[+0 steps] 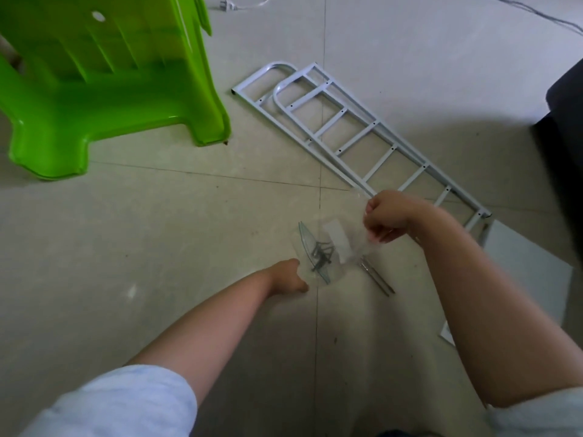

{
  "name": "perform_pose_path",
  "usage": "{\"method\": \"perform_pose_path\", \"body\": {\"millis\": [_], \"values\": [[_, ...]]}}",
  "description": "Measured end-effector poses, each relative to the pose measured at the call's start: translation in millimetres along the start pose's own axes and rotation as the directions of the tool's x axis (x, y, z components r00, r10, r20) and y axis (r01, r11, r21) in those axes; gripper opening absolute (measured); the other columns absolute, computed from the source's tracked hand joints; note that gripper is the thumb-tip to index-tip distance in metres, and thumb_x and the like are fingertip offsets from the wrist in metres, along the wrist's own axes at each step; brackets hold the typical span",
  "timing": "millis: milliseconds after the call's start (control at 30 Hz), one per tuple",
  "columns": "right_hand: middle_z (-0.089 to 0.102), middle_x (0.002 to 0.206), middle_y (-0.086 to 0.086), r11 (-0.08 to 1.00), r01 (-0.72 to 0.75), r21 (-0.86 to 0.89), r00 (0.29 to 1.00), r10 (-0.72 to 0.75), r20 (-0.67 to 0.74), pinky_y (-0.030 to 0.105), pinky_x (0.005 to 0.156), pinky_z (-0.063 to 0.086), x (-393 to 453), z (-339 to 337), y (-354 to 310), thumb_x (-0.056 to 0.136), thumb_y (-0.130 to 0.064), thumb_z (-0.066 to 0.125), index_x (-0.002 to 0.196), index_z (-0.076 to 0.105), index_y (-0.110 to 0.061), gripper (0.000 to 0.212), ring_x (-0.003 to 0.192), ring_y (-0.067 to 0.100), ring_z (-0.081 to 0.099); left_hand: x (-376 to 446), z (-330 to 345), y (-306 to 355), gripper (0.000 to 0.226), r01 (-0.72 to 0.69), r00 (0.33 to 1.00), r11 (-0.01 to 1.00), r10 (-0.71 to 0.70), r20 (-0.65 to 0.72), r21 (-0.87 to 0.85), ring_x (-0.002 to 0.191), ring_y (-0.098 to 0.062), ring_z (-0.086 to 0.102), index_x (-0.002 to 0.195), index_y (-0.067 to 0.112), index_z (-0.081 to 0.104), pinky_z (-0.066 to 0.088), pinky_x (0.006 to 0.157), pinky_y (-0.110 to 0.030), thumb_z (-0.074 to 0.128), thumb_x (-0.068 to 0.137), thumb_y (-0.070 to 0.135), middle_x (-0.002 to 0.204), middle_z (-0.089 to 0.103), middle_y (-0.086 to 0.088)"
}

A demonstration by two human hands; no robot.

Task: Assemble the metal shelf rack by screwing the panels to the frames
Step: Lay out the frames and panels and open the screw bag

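Both hands on the clear plastic hardware bag w/ dark screws inside (321, 252): right hand (386, 216) pinches its top edge, fingers curled tight; left hand (291, 275) grips the lower corner, fingers curled round it. Bag hangs just above the floor. Just beside it, thin grey metal tool (377, 277) lies on the tiles. Further out, two white tubular metal side frames (347, 134) lie flat, overlapping, nothing bolted. White flat panel (523, 272) under the right forearm. Green plastic stool (104, 83) far left. Looks like prep stage only: screws not out yet, all joints left to do.
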State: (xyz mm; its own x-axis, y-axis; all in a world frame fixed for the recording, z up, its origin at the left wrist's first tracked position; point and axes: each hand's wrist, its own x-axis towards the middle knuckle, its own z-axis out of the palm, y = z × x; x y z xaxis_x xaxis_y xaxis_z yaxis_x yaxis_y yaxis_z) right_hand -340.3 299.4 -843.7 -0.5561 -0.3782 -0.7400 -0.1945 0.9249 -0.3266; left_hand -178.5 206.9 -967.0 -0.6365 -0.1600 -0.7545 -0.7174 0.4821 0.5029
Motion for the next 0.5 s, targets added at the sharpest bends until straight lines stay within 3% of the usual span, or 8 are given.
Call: {"method": "perform_pose_path", "body": {"millis": [267, 500], "values": [[0.06, 0.063, 0.01, 0.986, -0.064, -0.154, 0.997, 0.058, -0.042, 0.026, 0.056, 0.047, -13.7, -3.6, -13.3, 0.09, -0.002, 0.041, 0.072, 0.051, -0.002, 0.02, 0.055, 0.019, 0.057, -0.1, -1.4, 11.6, 0.041, -0.031, 0.999, 0.999, 0.031, -0.032, -0.017, 0.122, -0.029, 0.046, 0.129, -0.002, 0.041, 0.033, 0.084, -0.025, 0.051, 0.093, 0.015, 0.134, 0.047, -0.018], [0.06, 0.059, 0.009, 0.977, -0.088, -0.195, 0.993, 0.072, -0.088, 0.026, 0.057, 0.046, -23.0, -15.5, -14.4, 0.089, -0.004, 0.042, 0.07, 0.05, -0.002, 0.021, 0.053, 0.018, 0.056, 0.8, -9.1, 3.1, 0.047, 0.033, 0.999, 0.999, -0.033, -0.044, 0.005, 0.124, -0.031, 0.044, 0.131, -0.004, 0.039, 0.038, 0.092, -0.028, 0.05, 0.094, 0.022, 0.136, 0.044, -0.02]]}}
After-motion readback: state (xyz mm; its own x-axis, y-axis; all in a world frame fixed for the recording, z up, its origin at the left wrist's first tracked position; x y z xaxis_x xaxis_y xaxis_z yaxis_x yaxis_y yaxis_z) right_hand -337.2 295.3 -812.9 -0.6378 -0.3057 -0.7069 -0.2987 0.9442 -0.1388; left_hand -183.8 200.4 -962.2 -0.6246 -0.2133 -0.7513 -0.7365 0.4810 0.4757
